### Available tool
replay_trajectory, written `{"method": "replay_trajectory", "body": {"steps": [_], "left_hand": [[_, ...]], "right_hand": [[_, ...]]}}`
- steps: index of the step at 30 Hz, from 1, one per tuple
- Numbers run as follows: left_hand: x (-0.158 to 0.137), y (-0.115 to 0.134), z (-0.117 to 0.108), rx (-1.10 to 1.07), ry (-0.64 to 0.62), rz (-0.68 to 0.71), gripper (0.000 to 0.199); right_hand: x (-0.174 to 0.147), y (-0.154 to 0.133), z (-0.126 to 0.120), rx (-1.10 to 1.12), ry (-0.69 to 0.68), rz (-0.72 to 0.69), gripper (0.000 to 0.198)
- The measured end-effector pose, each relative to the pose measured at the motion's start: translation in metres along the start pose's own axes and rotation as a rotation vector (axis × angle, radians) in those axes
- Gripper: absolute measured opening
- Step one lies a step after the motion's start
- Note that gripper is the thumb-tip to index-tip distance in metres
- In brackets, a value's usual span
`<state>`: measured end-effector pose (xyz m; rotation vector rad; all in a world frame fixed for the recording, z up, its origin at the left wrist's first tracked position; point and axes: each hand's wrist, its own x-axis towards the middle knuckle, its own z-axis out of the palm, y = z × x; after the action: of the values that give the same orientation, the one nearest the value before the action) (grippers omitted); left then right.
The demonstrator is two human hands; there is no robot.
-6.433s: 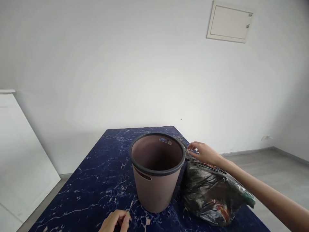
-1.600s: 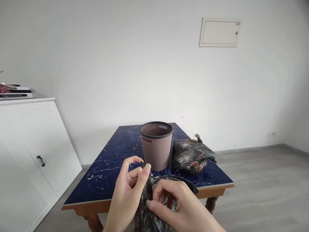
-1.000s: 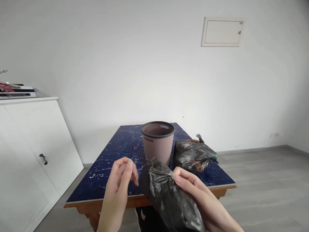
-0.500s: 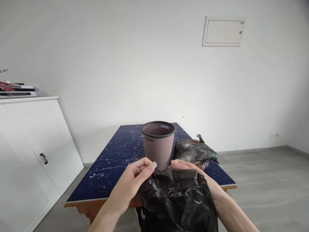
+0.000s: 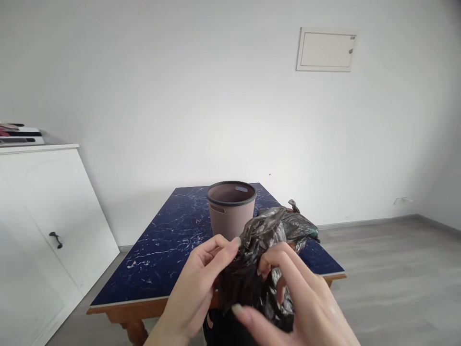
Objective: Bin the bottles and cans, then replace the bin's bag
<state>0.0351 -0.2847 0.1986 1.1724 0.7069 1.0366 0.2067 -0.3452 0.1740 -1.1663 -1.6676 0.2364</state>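
Observation:
In front of me hangs a crumpled black plastic bag (image 5: 264,230), bunched up and rising past the table's near edge. Thumb and fingers of my left hand (image 5: 200,281) pinch the bag's left side. My right hand (image 5: 308,298) is at the bag's other side, its thumb spread well away from the curled fingers, whose tips touch the plastic. Just beyond, a brownish-pink waste bin (image 5: 230,216) with a dark rim stands upright; my left hand and the bag cover its lower part. Behind my right hand lies a filled, knotted black bag (image 5: 302,227), partly hidden.
The bin and knotted bag rest on a blue marble-patterned table (image 5: 158,254) with wooden edges. A white cabinet (image 5: 43,206) stands at left, with several items on top. A panel door (image 5: 326,49) is set in the wall behind.
The bag, spread low before, is now bunched and raised between my hands. My right hand has come back from behind it, thumb spread. My left hand keeps its pinch. The view has shifted slightly.

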Motion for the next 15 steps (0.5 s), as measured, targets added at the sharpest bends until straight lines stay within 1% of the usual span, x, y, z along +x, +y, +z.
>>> {"method": "replay_trajectory", "body": {"steps": [3,6,10,11,13,14,15], "left_hand": [[-0.001,0.003,0.000,0.118,-0.031,0.018,0.047],[0.000,0.004,-0.007,0.149,-0.025,0.009,0.049],[0.000,0.003,-0.015,0.124,0.010,-0.001,0.050],[0.000,0.002,-0.015,0.115,0.012,-0.009,0.050],[0.000,0.001,-0.014,0.116,-0.003,-0.025,0.049],[-0.001,0.000,-0.013,0.127,-0.017,-0.026,0.049],[-0.002,0.000,-0.011,0.140,-0.032,-0.020,0.047]], "right_hand": [[0.009,0.014,0.002,-0.053,0.004,-0.082,0.015],[0.012,0.023,-0.003,0.006,-0.037,-0.149,0.017],[0.012,0.021,-0.010,0.087,-0.056,-0.134,0.021],[0.011,0.019,-0.011,0.091,-0.040,-0.135,0.020],[0.010,0.016,-0.011,0.071,0.003,-0.175,0.006],[0.010,0.015,-0.010,0.044,0.017,-0.219,0.012],[0.010,0.015,-0.008,0.008,0.017,-0.277,0.025]]}}
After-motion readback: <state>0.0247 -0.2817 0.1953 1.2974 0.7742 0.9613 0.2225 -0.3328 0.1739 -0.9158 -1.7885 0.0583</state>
